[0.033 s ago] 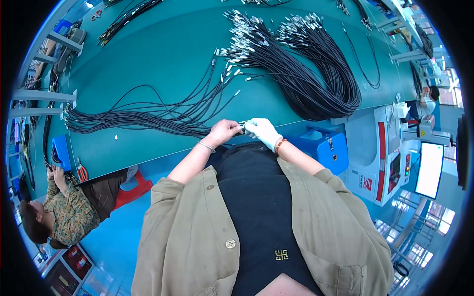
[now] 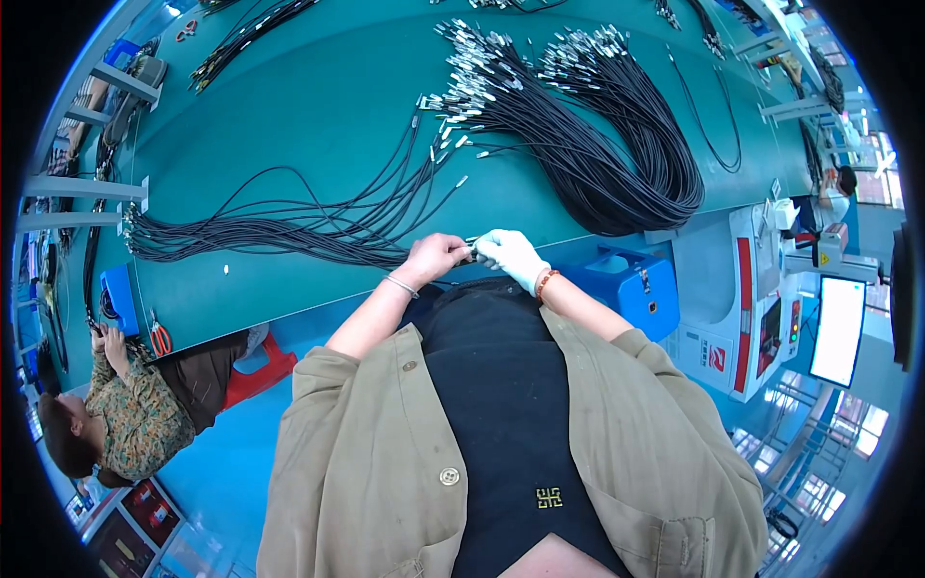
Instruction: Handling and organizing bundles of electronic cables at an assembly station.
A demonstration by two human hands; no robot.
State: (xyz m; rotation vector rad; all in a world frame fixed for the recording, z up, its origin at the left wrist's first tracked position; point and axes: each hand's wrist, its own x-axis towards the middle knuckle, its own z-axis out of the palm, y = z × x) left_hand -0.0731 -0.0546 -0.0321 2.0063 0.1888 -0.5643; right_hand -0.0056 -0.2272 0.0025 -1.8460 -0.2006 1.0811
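While L hand (image 2: 436, 256) & R hand (image 2: 512, 258) pinch small pc (image 2: 471, 242), blk cables (image 2: 568, 159) clutter bench (image 2: 337, 116) ahead.

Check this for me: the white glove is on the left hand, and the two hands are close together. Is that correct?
Not quite: the head view shows the white glove on the right hand; the left hand is bare. The two hands are close together.

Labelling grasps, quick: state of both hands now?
Bare left hand: closed, pinching a small, slim, silvery piece.
White-gloved right hand: closed at the same piece; exact finger contact hidden.
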